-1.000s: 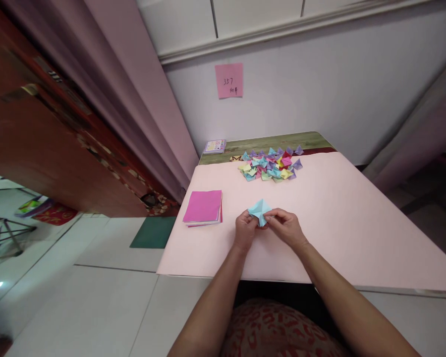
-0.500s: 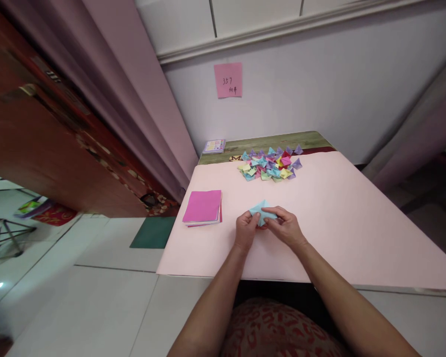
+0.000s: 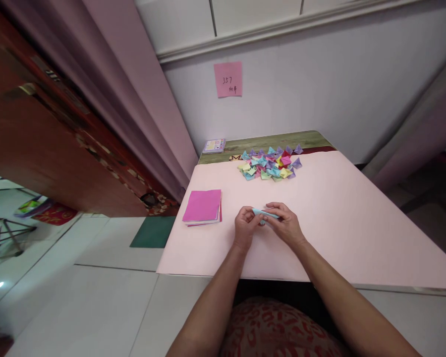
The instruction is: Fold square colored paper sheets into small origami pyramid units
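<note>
A light blue folded paper (image 3: 264, 213) is pinched between both hands, just above the pink tabletop sheet. My left hand (image 3: 246, 225) closes on its left end, thumb in front. On the right end, my right hand (image 3: 284, 223) grips it with thumb and fingers. The paper now shows as a narrow strip, and parts of it are hidden by the fingers. Beyond the hands lies a heap of small folded paper pieces (image 3: 269, 163) in blue, purple, yellow, green and pink. To the left sits a stack of square paper sheets (image 3: 202, 205), magenta on top.
The table (image 3: 357, 233) carries a pale pink covering. A small printed packet (image 3: 214, 146) rests at its far left corner. On the wall hangs a pink note (image 3: 228, 79) with handwriting. A curtain (image 3: 141, 89) and a reddish-brown door (image 3: 59, 124) stand at the left.
The blue paper went from a wide, pointed shape to a narrow strip as it was folded or tilted between my fingers. Both hands stayed in nearly the same place.
</note>
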`<state>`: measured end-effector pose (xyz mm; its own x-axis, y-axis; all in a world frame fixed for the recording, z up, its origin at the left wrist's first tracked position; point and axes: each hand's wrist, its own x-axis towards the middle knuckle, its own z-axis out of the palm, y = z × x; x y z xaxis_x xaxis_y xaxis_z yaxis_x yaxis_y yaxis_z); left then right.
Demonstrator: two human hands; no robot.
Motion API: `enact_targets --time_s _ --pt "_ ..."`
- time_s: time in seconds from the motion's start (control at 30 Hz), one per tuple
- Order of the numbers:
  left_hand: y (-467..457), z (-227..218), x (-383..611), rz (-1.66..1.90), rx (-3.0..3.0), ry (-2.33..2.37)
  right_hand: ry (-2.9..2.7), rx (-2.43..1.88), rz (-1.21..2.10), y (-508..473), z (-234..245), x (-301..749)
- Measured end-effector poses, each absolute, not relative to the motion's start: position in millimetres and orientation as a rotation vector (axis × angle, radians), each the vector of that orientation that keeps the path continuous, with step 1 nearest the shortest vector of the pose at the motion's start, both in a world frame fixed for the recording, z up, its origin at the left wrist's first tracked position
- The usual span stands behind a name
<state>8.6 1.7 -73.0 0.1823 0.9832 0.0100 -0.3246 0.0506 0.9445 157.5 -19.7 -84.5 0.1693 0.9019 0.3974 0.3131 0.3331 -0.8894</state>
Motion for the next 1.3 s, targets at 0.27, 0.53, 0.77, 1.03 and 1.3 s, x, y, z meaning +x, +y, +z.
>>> enact_targets --time_s 0.27,0.53,0.77,1.03,1.3 --pt "4 -72 8 1.285 1.133 0.935 -1.397 -1.230 0.747 -21 -85 159" --pt "1 -71 10 1.163 0.978 0.849 -1.202 -1.241 0.875 -23 -82 156" --pt "1 -76 11 1.082 1.002 0.862 -1.334 -1.306 0.470 -25 -78 155" --pt "0 -80 14 1.152 1.038 0.944 -1.450 -1.363 0.045 -25 -78 152" --pt "-6 -82 13 1.226 1.336 1.106 -1.519 -1.487 0.154 -31 -76 151"
